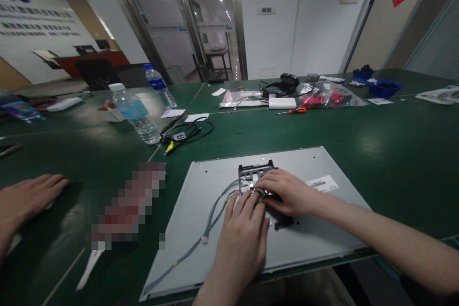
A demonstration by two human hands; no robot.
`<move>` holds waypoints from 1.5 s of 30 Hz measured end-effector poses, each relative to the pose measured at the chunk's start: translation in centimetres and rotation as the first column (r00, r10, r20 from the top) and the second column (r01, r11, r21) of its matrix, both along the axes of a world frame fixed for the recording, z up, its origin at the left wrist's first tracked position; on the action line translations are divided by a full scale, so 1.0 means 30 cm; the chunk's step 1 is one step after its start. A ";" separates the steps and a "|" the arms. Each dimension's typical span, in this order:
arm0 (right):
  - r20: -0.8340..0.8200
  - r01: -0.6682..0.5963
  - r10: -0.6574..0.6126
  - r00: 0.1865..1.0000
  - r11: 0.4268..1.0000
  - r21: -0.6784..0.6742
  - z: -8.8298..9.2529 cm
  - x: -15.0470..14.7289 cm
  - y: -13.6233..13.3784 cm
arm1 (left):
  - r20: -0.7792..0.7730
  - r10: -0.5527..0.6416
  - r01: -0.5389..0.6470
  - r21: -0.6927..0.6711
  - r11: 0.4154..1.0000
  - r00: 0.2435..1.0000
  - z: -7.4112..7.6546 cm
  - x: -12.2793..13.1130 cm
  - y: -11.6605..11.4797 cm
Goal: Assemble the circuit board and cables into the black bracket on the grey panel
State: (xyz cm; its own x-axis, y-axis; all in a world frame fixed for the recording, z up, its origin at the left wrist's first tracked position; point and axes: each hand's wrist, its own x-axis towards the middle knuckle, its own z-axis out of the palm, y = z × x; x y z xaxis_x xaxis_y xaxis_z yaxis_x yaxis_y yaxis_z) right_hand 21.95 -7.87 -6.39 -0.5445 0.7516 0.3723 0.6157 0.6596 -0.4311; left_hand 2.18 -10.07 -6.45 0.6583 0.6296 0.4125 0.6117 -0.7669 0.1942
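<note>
A grey metal panel (308,244) lies flat at the table's near edge. A black bracket (255,170) sits on its middle, and grey cables (215,210) run from it toward the panel's near left corner. My left hand (244,236) rests on the panel just below the bracket, fingers stretched out flat with the tips at the cable ends. My right hand (287,192) comes in from the right and lies over the bracket, its fingers curled onto it. What sits under the fingertips is hidden.
Another person's hand (27,198) lies flat on the green table (394,153) at the far left. Two water bottles (135,112), a black cable bundle (186,131), an orange-handled screwdriver (296,111), a plastic bag with red parts (328,95) and a blue tray (384,88) lie farther back.
</note>
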 end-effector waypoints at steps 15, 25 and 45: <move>-0.004 0.030 -0.030 1.000 0.999 0.017 0.001 0.001 0.003 | -0.015 -0.004 0.005 0.020 1.000 1.000 0.008 0.002 -0.004; -0.013 0.035 -0.035 0.999 0.999 0.028 -0.003 0.003 0.004 | -0.011 0.019 -0.019 0.004 1.000 1.000 0.006 0.003 -0.005; 0.004 0.060 -0.060 0.998 0.998 0.001 -0.011 -0.003 0.004 | -0.034 0.021 -0.022 -0.035 0.999 0.999 -0.012 -0.001 -0.002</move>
State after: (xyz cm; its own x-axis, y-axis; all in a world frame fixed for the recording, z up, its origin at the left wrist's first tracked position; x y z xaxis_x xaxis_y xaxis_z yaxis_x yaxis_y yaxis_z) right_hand 21.85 -7.74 -6.72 -0.5002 0.7824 0.3710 0.6556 0.6221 -0.4280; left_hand 2.13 -10.12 -6.81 0.6579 0.6573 0.3676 0.6344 -0.7468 0.1998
